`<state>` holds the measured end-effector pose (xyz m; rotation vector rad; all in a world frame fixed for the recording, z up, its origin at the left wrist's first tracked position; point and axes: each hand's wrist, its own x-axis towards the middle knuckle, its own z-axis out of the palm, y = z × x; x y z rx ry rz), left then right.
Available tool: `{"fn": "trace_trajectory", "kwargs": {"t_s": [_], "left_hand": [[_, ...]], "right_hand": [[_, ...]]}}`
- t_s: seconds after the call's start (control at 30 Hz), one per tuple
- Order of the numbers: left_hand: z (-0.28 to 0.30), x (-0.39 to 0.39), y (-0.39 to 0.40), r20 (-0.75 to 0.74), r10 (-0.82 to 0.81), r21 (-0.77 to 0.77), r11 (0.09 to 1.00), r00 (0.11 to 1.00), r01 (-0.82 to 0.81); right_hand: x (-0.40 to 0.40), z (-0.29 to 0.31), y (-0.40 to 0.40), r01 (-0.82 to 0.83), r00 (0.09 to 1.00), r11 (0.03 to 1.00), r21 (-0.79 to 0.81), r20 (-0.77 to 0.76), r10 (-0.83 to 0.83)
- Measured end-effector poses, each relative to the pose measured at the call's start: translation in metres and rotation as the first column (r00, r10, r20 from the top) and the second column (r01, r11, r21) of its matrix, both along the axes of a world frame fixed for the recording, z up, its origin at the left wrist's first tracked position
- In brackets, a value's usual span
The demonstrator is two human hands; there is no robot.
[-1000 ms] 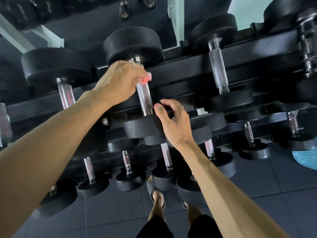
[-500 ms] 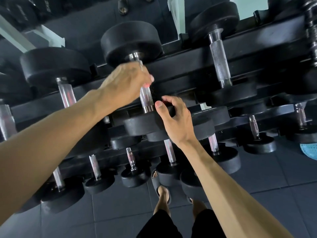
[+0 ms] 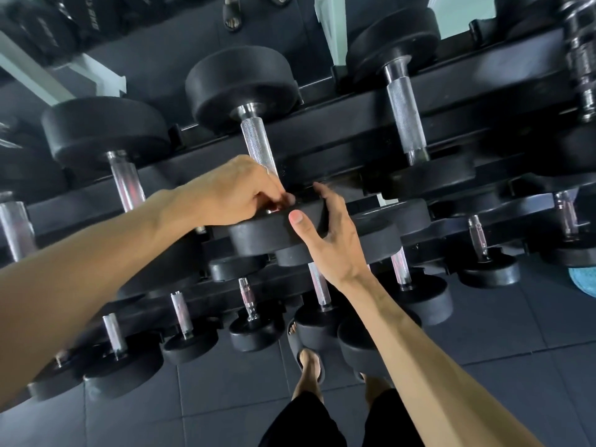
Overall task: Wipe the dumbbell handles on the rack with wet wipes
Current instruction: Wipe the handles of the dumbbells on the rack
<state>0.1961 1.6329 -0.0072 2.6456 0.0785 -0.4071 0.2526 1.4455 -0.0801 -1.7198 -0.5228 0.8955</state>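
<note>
A black dumbbell with a knurled steel handle (image 3: 258,143) lies on the top tier of the black rack (image 3: 354,137). My left hand (image 3: 232,191) curls round the near end of that handle, right against the front weight head (image 3: 274,230); any wipe inside the fingers is hidden. My right hand (image 3: 325,233) grips the right edge of that front head, thumb on its face and fingers over its top. The upper part of the handle shows bare and shiny.
More dumbbells fill the rack: one to the left (image 3: 125,182), one to the right (image 3: 406,117), smaller ones on the lower tiers (image 3: 248,298). A mirror stands behind. My sandalled feet (image 3: 309,366) stand on dark floor tiles. A blue object (image 3: 583,282) lies at the right edge.
My left hand has slid down the handle from near the far head to the near end. My right hand has stayed on the front head.
</note>
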Motion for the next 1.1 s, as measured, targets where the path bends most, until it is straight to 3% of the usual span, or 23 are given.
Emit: {"fn": "trace_trajectory", "kwargs": {"t_s": [0.17, 0.37, 0.43, 0.53, 0.57, 0.67, 0.73, 0.9, 1.0, 1.1], "left_hand": [[0.005, 0.020, 0.022, 0.221, 0.168, 0.088, 0.978, 0.961, -0.191], [0.002, 0.006, -0.004, -0.043, -0.012, 0.070, 0.997, 0.999, 0.015], [0.003, 0.012, 0.003, 0.033, 0.030, 0.113, 0.993, 0.999, -0.033], [0.007, 0.018, 0.014, 0.265, 0.180, 0.190, 0.953, 0.947, -0.234], [0.007, 0.017, 0.011, 0.272, 0.191, 0.193, 0.950, 0.943, -0.247], [0.003, 0.006, -0.007, 0.041, 0.208, 0.053, 0.976, 0.977, -0.210], [0.003, -0.003, -0.014, -0.063, 0.327, -0.067, 0.941, 0.943, -0.331], [0.024, -0.033, -0.018, 0.013, 0.607, -0.238, 0.773, 0.794, -0.587], [0.038, -0.061, -0.030, 0.048, 0.713, -0.345, 0.669, 0.699, -0.659], [0.047, -0.082, -0.032, 0.058, 0.754, -0.425, 0.612, 0.655, -0.667]], "right_hand": [[0.002, 0.001, -0.002, -0.019, 1.000, 1.000, -0.015, -0.020, 0.019], [0.003, 0.006, -0.002, -0.023, 1.000, 0.999, -0.027, 0.013, 0.023], [0.004, 0.008, -0.003, -0.039, 0.999, 0.999, -0.030, 0.007, 0.039], [0.004, 0.009, -0.003, -0.045, 0.999, 0.998, -0.037, -0.003, 0.045], [0.004, 0.010, -0.003, -0.044, 0.999, 0.998, -0.039, -0.001, 0.044], [0.005, 0.011, -0.003, -0.040, 0.999, 0.998, -0.052, 0.020, 0.041], [0.006, 0.013, -0.003, -0.054, 0.998, 0.996, -0.070, 0.038, 0.057], [0.004, 0.024, -0.003, -0.043, 0.994, 0.995, -0.087, 0.098, 0.051], [-0.010, 0.037, 0.005, 0.031, 0.940, 0.999, 0.025, 0.340, -0.038], [-0.032, 0.051, 0.022, -0.066, 0.840, 0.988, 0.140, 0.542, -0.020]]}}
